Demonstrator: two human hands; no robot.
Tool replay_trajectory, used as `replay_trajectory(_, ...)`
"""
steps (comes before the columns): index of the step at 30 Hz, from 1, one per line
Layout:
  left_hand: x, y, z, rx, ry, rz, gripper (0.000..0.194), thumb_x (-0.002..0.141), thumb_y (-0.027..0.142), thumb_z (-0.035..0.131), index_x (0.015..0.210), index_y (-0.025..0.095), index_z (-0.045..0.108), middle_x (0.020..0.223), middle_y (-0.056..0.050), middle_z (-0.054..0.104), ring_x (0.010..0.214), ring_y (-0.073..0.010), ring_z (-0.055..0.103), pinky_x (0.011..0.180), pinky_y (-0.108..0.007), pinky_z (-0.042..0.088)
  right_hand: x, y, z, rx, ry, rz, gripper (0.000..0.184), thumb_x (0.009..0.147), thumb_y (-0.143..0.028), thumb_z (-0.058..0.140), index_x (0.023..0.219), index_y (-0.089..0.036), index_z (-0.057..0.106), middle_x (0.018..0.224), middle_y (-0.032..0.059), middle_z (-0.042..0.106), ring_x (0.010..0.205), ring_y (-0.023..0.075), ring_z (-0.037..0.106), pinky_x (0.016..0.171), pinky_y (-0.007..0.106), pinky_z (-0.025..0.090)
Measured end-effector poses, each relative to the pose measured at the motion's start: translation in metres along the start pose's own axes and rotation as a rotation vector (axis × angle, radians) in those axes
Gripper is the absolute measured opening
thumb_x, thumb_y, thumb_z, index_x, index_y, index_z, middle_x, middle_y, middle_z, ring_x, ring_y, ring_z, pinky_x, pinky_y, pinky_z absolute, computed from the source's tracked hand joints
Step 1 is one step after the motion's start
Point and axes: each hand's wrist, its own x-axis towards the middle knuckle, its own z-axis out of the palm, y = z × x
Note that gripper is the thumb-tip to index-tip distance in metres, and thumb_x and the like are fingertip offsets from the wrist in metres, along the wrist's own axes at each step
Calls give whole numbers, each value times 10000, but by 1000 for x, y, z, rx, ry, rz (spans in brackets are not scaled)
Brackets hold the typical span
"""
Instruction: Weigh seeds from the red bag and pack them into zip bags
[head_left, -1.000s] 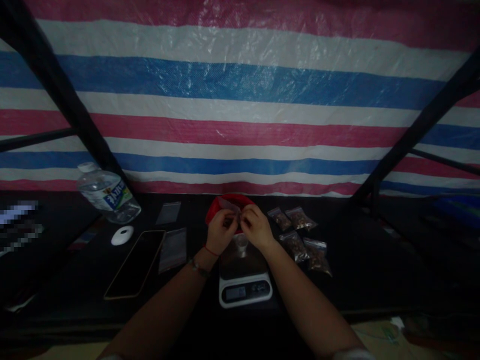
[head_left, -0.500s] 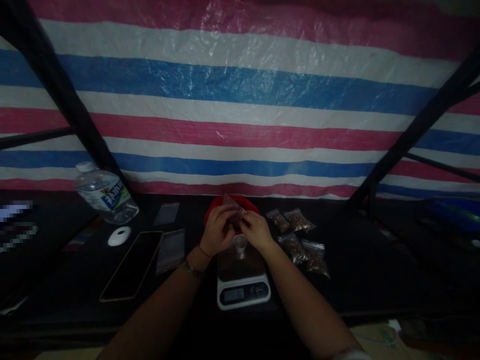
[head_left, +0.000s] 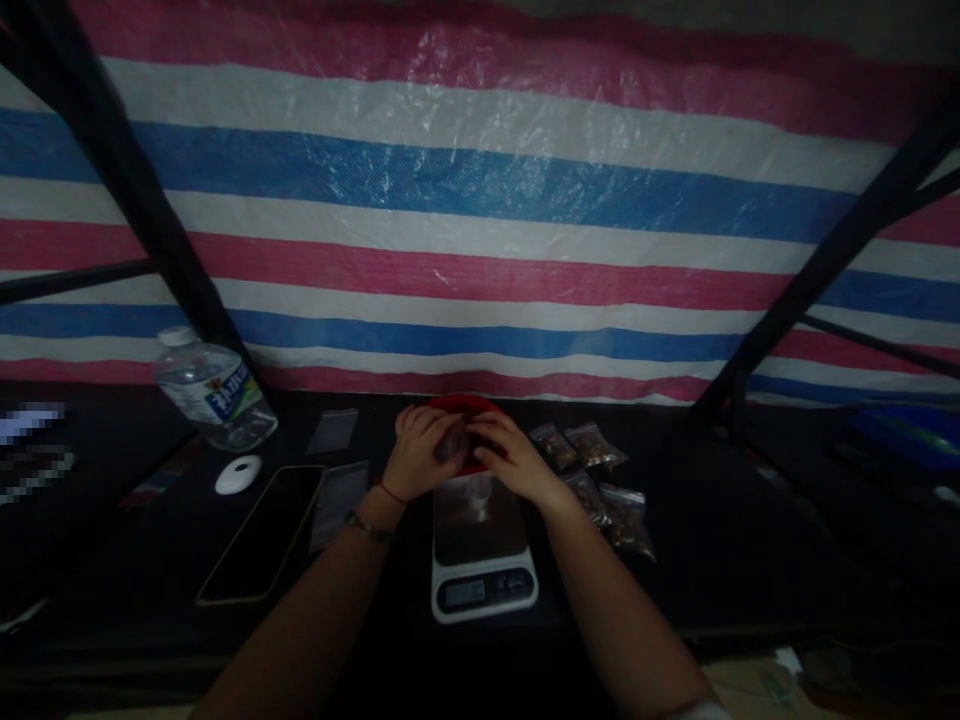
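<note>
At the near rim of a red bowl, my left hand is closed around a small clear plastic bag. Its contents are too dark to make out. My right hand reaches over the bowl's right side with fingers apart and curved inward; I see nothing between them. Below both hands is a white digital kitchen scale with a metal plate, and a small clear cup stands on its far end. What lies in the bowl is mostly hidden by the hands and shadow.
Several filled zip bags lie to the right. On the left are flat clear zip bags, a phone, a white oval object and a water bottle. Striped sheeting hangs behind the black table.
My hands have moved apart. The bag that was between both hands is now in my left hand, lower and further left, and my right hand's fingers have opened over the bowl.
</note>
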Motion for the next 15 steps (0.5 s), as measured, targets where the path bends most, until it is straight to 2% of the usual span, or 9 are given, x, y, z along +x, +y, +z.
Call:
replay_trajectory(2, 1, -13, -4, 27, 64, -104, 468, 727, 437, 624, 1115, 178, 587, 1049, -100, 621, 1031, -264, 539, 991, -446, 354, -6, -1, -14, 39, -133, 91, 648, 748, -292, 712, 1344, -223, 469, 1309, 111, 520, 1112, 207, 554, 956, 380, 455)
replay_trajectory(4, 2, -29, -8, 39, 128, -223, 442, 740, 432, 613, 1080, 152, 572, 1004, -107, 616, 988, -257, 552, 913, -402, 420, -12, -2, -20, 4, -252, 156, 779, 633, -317, 802, 1337, -214, 485, 1261, 112, 572, 1107, 234, 563, 966, 397, 442)
replay_trajectory(5, 2, -37, -9, 53, 175, -313, 426, 747, 417, 605, 1075, 149, 561, 999, -109, 606, 984, -258, 551, 889, -390, 435, -15, -1, -20, -25, -292, 165, 752, 603, -312, 820, 1292, -210, 536, 1221, 105, 604, 1111, 245, 563, 975, 402, 431)
replay_trajectory(7, 1, -49, -8, 77, 219, -443, 405, 734, 389, 610, 1056, 150, 550, 998, -115, 592, 988, -267, 548, 867, -385, 449, -19, 0, -14, -63, -342, 146, 579, 618, -273, 808, 1166, -201, 634, 1133, 87, 657, 1080, 243, 583, 955, 381, 438)
replay_trajectory(9, -1, -55, -4, 43, 160, -500, 376, 727, 356, 604, 1042, 159, 544, 999, -110, 591, 974, -259, 557, 857, -375, 457, -19, 1, -6, -48, -363, 120, 423, 660, -230, 770, 1071, -190, 680, 1049, 71, 686, 982, 214, 621, 871, 333, 475)
replay_trajectory(11, -2, -55, 1, -39, 39, -498, 330, 745, 342, 575, 1025, 171, 543, 998, -94, 602, 948, -235, 574, 844, -353, 466, -17, 4, 0, -3, -320, 99, 347, 693, -210, 733, 1037, -188, 689, 1003, 60, 688, 922, 190, 629, 808, 301, 489)
replay_trajectory(15, -5, -45, 7, -168, -178, -484, 344, 744, 370, 577, 1029, 183, 534, 1030, -76, 610, 957, -217, 587, 867, -339, 459, -7, 13, 0, 90, -61, 116, 373, 733, -181, 659, 1105, -195, 645, 1058, 67, 638, 932, 168, 613, 822, 302, 485)
